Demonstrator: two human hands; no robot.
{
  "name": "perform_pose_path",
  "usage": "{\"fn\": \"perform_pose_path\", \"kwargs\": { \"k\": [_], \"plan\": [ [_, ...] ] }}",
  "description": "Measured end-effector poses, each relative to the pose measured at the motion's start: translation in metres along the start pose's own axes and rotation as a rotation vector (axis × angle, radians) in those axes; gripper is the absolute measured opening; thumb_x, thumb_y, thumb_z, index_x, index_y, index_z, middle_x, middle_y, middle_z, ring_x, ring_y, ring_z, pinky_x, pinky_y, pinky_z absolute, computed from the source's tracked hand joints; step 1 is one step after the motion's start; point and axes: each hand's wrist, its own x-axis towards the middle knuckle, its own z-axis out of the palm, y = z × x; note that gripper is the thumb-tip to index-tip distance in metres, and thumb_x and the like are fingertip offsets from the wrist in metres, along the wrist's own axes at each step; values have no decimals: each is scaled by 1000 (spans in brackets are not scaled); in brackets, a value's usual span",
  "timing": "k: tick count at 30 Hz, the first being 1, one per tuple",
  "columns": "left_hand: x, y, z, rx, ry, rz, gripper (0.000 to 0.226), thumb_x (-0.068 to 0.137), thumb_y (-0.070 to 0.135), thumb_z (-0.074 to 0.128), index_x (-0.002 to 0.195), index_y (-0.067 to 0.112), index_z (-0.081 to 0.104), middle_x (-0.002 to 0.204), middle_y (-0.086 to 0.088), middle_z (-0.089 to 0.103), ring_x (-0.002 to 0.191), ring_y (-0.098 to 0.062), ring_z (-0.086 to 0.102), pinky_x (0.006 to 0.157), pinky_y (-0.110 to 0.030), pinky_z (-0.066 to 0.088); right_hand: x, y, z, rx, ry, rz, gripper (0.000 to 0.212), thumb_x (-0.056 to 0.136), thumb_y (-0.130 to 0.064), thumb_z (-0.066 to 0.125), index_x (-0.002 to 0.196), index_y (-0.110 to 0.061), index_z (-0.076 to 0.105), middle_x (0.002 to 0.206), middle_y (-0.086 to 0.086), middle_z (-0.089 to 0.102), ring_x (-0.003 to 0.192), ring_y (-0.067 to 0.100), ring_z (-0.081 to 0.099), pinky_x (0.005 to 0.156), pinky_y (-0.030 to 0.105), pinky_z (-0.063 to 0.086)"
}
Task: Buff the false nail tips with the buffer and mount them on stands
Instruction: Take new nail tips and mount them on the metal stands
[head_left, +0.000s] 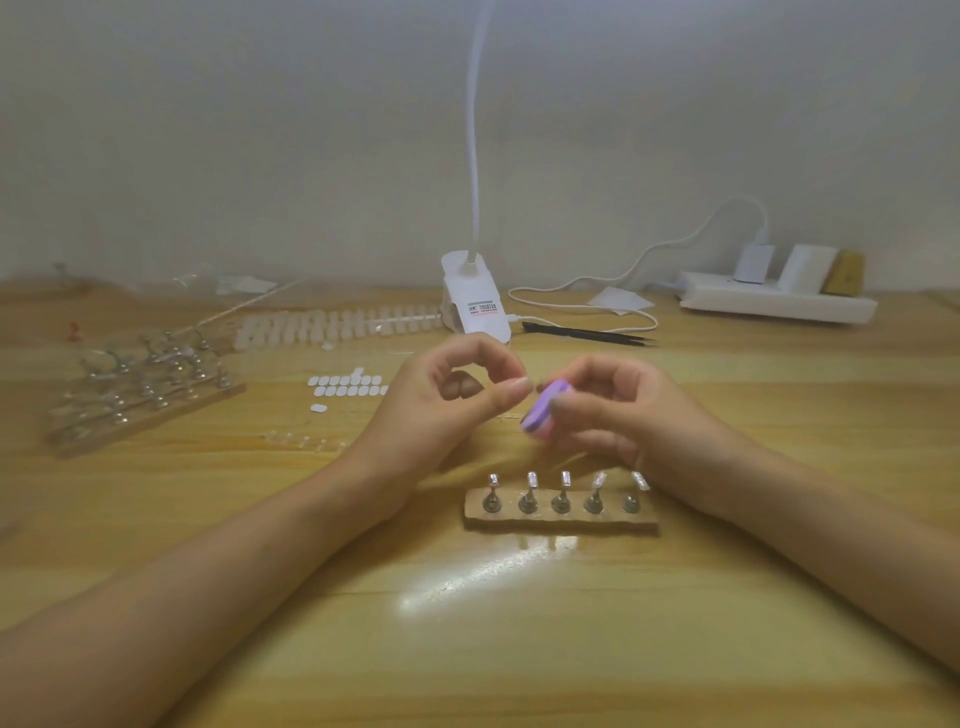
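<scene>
I count two hands over the wooden table (519, 649). My right hand (618, 410) grips one purple buffer (543, 415), fingers curled round it, held above the tabletop just beyond the near wooden base (561, 522). My left hand (436, 400) has thumb and forefinger pinched together right beside the buffer's tip; whether a nail tip sits between them I cannot tell. Five metal stands (560, 499) rise in one row from that base. Farther back lies one long strip of nail tips (337, 322) beside one white lamp clip (475, 301). One pair of black tweezers (587, 335) lies to the right, and a second rack of stands (145, 389) sits far left, too blurred to count.
</scene>
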Motion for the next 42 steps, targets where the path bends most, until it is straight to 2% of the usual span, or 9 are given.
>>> {"fn": "perform_pose_path", "kwargs": {
  "k": [9,12,15,19,22,26,30,34,42],
  "plan": [
    [-1,-2,2,38,-4,54,15,90,10,68,78,17,63,71,16,58,56,0,47,55,-9,36,-2,-1,4,-99,-17,31,18,81,-20,73,92,-7,67,92,15,76,84,23,75,73,29,60],
    [-1,-1,2,45,-3,66,15,90,7,67,79,15,62,71,18,57,60,1,50,56,-7,36,-1,-3,3,45,99,8,20,80,-18,70,94,-4,66,90,15,76,80,20,74,70,25,59],
    [-2,-1,1,43,6,73,16,90,6,67,78,15,62,70,17,56,59,2,50,55,-7,36,-2,-4,6,-75,-20,54,17,81,-18,74,92,-6,69,91,16,76,84,25,75,73,31,61],
    [-2,0,2,45,7,68,15,89,6,68,78,15,62,75,15,56,61,2,51,55,-7,37,0,-4,4,55,100,33,21,80,-19,71,94,-4,69,90,14,76,81,21,73,71,27,61],
    [-2,-1,2,34,17,62,16,89,5,68,78,15,62,77,11,58,59,1,50,54,-7,36,-2,-5,7,-67,-32,61,18,80,-19,73,93,-8,70,90,14,76,84,22,75,70,25,59],
    [-2,-1,1,14,30,35,14,88,10,69,77,17,64,86,3,58,63,-2,47,54,-8,36,0,-3,2,81,105,2,23,81,-15,70,99,-1,65,92,14,77,86,20,74,72,22,58],
    [-2,-1,1,18,29,34,16,87,10,70,76,20,64,86,-1,58,64,-4,49,55,-8,36,-2,-1,6,-54,-9,14,20,79,-20,75,95,-9,68,94,15,77,87,23,75,72,25,59],
    [-2,-1,1,21,37,25,14,87,15,71,76,21,64,83,6,57,64,-3,47,55,-9,36,2,-3,-2,185,229,-5,31,77,-21,71,103,-9,59,85,7,75,75,14,69,65,21,57],
    [-3,2,4,67,-40,62,13,88,14,70,78,20,65,73,17,61,64,1,52,59,-8,39,1,-1,-1,-38,91,-10,16,77,-31,74,84,-16,71,77,4,69,56,8,59,52,17,50]
  ]
}}
